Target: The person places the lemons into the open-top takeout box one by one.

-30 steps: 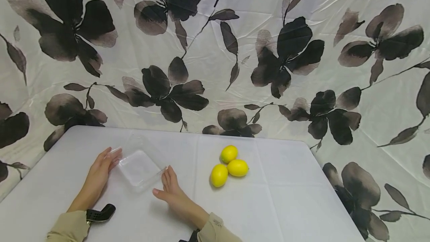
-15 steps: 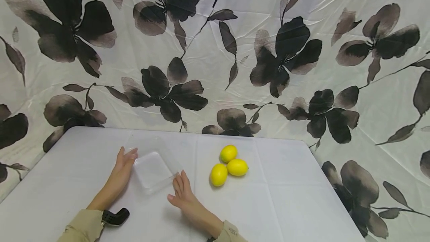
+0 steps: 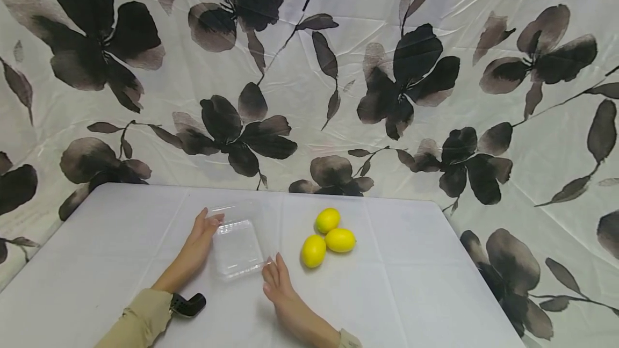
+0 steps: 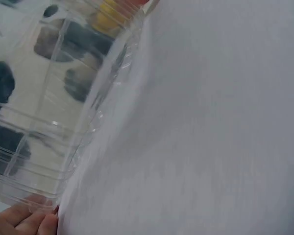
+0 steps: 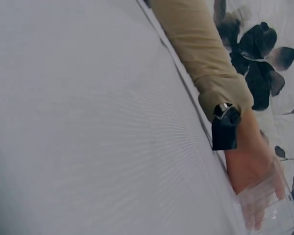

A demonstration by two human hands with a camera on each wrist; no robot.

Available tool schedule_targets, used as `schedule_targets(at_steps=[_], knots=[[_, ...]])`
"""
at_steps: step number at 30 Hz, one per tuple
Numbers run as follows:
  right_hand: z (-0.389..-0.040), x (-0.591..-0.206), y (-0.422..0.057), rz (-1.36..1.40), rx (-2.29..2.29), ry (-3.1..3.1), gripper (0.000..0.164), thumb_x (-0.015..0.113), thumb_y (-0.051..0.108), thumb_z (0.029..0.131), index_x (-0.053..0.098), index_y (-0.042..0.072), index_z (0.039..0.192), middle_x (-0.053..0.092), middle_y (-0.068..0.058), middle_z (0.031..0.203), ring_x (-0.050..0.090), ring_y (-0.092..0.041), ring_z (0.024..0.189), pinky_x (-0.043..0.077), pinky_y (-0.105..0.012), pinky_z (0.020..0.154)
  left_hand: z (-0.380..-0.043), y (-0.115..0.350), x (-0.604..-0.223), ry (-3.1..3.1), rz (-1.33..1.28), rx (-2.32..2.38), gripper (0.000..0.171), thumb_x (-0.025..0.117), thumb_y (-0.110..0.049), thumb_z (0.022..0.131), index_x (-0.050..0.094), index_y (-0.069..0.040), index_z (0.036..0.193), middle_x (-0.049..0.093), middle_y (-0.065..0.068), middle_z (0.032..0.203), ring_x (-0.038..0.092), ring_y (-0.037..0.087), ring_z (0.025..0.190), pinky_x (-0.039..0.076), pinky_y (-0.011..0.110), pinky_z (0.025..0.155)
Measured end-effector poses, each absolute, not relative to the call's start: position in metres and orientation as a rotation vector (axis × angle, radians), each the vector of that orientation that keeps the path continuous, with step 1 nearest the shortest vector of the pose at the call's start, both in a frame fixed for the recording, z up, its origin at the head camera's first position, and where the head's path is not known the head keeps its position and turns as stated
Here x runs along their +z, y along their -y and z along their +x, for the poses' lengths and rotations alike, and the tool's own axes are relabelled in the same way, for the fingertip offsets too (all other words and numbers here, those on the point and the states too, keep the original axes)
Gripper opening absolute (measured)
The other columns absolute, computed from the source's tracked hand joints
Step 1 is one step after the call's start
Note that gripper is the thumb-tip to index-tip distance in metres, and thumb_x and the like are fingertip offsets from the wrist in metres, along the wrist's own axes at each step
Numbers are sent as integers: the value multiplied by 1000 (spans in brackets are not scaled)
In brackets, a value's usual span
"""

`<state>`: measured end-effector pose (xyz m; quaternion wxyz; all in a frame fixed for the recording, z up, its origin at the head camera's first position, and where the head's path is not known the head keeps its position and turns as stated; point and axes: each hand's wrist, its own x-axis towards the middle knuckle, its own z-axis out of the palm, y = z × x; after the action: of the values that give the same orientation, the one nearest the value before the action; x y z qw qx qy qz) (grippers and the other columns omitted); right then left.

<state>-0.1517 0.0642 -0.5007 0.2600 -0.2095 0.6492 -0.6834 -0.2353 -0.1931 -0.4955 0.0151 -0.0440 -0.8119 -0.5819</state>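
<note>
A clear plastic container (image 3: 237, 248) stands open-topped on the white-covered table, between both hands. My left hand (image 3: 195, 246) touches its far left corner, the fingers mostly straight along the outside and one tip at the rim. At the near right corner, my right hand (image 3: 285, 289) rests extended fingertips against the container's edge, thumb apart. In the left wrist view, clear container ribs (image 4: 83, 127) fill the upper left. The right wrist view shows left fingers through the plastic. To the right of the container lie a rear lemon (image 3: 328, 220), a right lemon (image 3: 340, 240) and a front lemon (image 3: 314, 251).
A white cloth with fold creases covers the table (image 3: 416, 273). Directly behind the table's back edge hangs a floral curtain (image 3: 309, 95). A black wrist device (image 3: 188, 305) sits at the left cuff.
Both hands and the container have slid together to the right across the table, bringing the container closer to the lemons. It has also turned slightly. The lemons stay in place.
</note>
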Motion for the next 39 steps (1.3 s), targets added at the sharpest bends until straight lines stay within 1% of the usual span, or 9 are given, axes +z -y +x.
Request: schedule_targets(at_steps=[5,10,12,15,19,24,31,36,39], knots=[[-148,-499,-74,-519,-1876,-1739,81,38,31,107,-26,8,152,-15,-24,162,-6,-38,150,0,-60,118,-243,180,-498,2506,-141,-1871,69,32,-28,109,-11,2,155,32,28,153,23,43,145,7,58,120],[-143,-495,-83,-435,-1887,-1692,81,37,32,107,-26,12,153,-18,-23,162,-8,-38,150,-6,-61,117,-248,169,-499,2521,-177,-1856,69,32,-34,109,-5,0,156,34,25,154,24,42,145,7,59,119],[-141,-494,-87,-422,-1902,-1672,80,37,32,107,-25,13,154,-18,-22,162,-8,-38,150,-5,-59,118,-248,164,-498,2534,-167,-1859,69,31,-34,109,-5,0,156,34,23,155,23,41,146,7,59,119],[-138,-494,-94,-459,-1969,-1595,75,34,25,108,-25,12,153,-21,-25,160,-10,-39,149,-4,-56,119,-250,158,-499,2531,-166,-1884,68,32,-33,109,-5,-1,157,34,22,156,21,40,147,6,59,120],[-135,-494,-103,-501,-2033,-1498,71,29,19,109,-26,10,153,-25,-27,158,-12,-40,149,-4,-51,120,-252,151,-502,2511,-197,-1901,64,33,-31,109,2,-3,158,36,20,155,24,37,147,8,56,120],[-130,-492,-109,-475,-2061,-1461,71,30,19,109,-24,10,153,-24,-28,158,-11,-40,149,-2,-51,121,-251,144,-502,2470,-218,-1955,60,34,-33,109,14,-4,157,39,16,155,26,35,146,11,52,121],[-126,-488,-117,-472,-2064,-1429,70,28,21,109,-24,7,153,-23,-30,157,-8,-42,149,-1,-51,121,-248,136,-505,2429,-225,-2008,59,35,-35,109,20,-4,156,40,14,154,25,34,147,11,52,121],[-123,-486,-123,-458,-2066,-1439,68,28,21,109,-21,6,154,-19,-33,157,-2,-45,149,2,-53,120,-247,135,-507,2424,-233,-1984,58,35,-36,109,22,-4,156,42,12,154,26,32,147,11,51,122],[-119,-479,-127,-345,-2022,-1595,67,40,24,108,-1,6,157,0,-31,160,21,-42,146,16,-55,119,-247,135,-509,2409,-243,-1982,59,36,-37,109,23,-4,155,43,10,153,25,31,147,11,50,122]])
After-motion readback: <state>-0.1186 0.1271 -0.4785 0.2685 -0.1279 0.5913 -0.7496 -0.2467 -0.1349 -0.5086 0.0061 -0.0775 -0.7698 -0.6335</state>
